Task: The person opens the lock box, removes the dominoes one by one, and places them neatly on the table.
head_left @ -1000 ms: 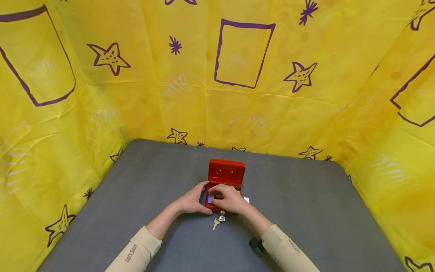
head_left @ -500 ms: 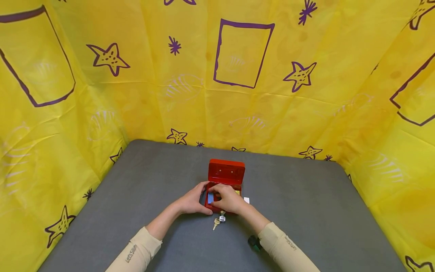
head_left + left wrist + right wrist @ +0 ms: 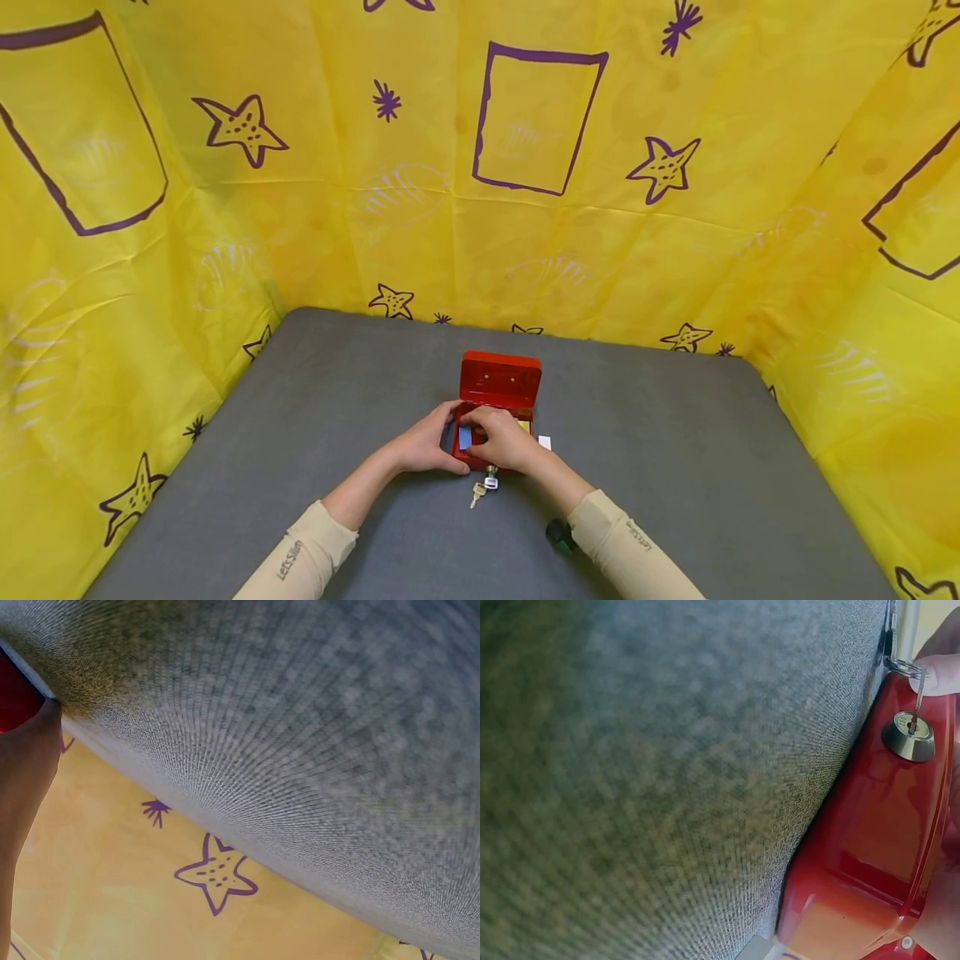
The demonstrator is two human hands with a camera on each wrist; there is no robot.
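Observation:
A small red cash box (image 3: 498,382) stands with its lid raised in the head view. My left hand (image 3: 426,440) holds the box's left side, thumb at the front corner and fingers toward the back. Over the open box is my right hand (image 3: 504,437), its curled index finger and thumb at the two ends of a flat blue piece (image 3: 466,438) inside. Something yellow (image 3: 523,425) shows in the box beyond that hand. On the front, a key sits in the lock (image 3: 910,736), and a second key (image 3: 477,494) hangs from its ring. The right hand hides much of the interior.
A small white piece (image 3: 545,442) lies just right of the box on the grey tabletop (image 3: 660,467). A black and green object (image 3: 559,535) shows beside the right sleeve. Yellow patterned cloth (image 3: 420,225) walls in the table's back and sides.
My right forearm has shifted slightly left, while the fingers keep nearly the same place in the box. The blue piece shows a little narrower. My left hand has stayed still.

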